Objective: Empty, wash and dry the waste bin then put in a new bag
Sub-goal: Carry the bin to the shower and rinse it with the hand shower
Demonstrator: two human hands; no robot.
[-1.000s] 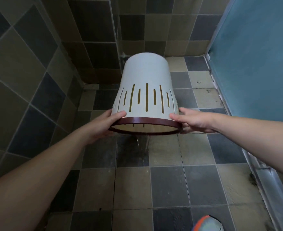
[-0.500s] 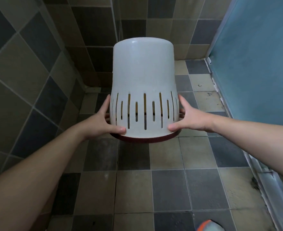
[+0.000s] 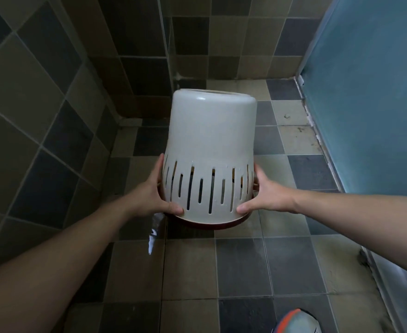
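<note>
The bin (image 3: 209,150) hangs upside down over the floor (image 3: 245,265), left hand (image 3: 149,195) gripping its rim at nine o'clock, right hand (image 3: 267,195) at three; water (image 3: 153,234) streams down.

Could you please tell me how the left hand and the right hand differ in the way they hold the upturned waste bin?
The left hand grips the waste bin on its left side, the right hand on its right. The left fingers reach higher up the wall than the right. Both thumbs press the slotted front near the dark red rim.
</note>
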